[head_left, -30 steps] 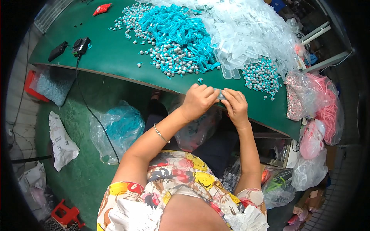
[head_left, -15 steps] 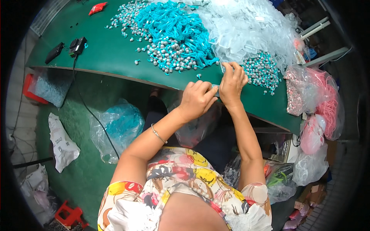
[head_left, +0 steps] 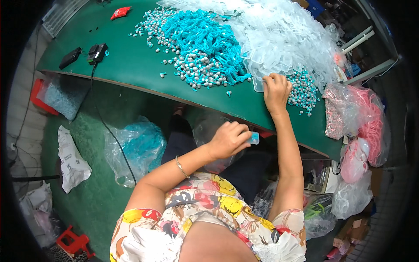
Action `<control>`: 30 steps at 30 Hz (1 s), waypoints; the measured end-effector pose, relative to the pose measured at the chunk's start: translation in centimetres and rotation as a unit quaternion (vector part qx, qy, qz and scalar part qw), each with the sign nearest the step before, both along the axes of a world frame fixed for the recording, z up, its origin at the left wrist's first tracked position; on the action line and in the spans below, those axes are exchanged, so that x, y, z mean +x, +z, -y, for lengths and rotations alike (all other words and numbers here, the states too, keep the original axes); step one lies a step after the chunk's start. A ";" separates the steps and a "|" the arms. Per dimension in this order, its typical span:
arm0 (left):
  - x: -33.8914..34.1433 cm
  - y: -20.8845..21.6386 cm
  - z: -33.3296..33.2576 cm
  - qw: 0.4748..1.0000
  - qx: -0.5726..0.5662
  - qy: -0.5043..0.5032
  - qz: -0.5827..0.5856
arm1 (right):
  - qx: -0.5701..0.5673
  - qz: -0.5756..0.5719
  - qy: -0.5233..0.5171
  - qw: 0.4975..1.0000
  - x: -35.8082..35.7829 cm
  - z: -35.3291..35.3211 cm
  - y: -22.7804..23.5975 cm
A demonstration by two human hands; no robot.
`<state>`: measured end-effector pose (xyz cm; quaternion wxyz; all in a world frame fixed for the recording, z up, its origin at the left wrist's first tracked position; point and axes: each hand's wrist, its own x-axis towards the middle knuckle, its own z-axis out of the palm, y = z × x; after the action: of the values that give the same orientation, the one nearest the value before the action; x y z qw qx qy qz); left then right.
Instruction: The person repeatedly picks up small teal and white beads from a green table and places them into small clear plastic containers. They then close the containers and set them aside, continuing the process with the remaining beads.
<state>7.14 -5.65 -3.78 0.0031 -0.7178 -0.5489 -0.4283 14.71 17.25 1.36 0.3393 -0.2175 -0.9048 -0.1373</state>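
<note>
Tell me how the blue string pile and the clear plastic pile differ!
The string pile is turquoise; the plastic pile is see-through and whitish.
The string pile has loopy strands; the plastic pile has stiff-looking pieces.
The plastic pile spreads wider than the string pile.
Both lie on the green table.

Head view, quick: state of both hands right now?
Left hand: closed, holding a small clear case with something turquoise inside.
Right hand: fingers curled at a clear plastic piece; whether it grips it cannot be told.
</note>
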 end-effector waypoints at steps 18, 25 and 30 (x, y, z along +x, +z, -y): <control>-7.4 3.2 -3.4 0.976 -0.010 0.217 0.016 | -0.179 0.026 0.240 0.954 5.2 7.5 1.1; -8.1 3.1 -4.3 0.984 -0.043 0.171 0.033 | -0.202 -0.079 -0.033 0.976 8.1 2.1 -0.8; -8.9 3.7 -4.2 0.983 -0.109 0.146 0.029 | -0.126 -0.008 -0.137 0.982 7.4 0.3 -1.3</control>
<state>-1.76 -1.43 -0.12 -0.0286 -0.6137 -0.6908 -0.3813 22.16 16.94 0.03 0.2944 -0.3817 -0.8737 -0.0654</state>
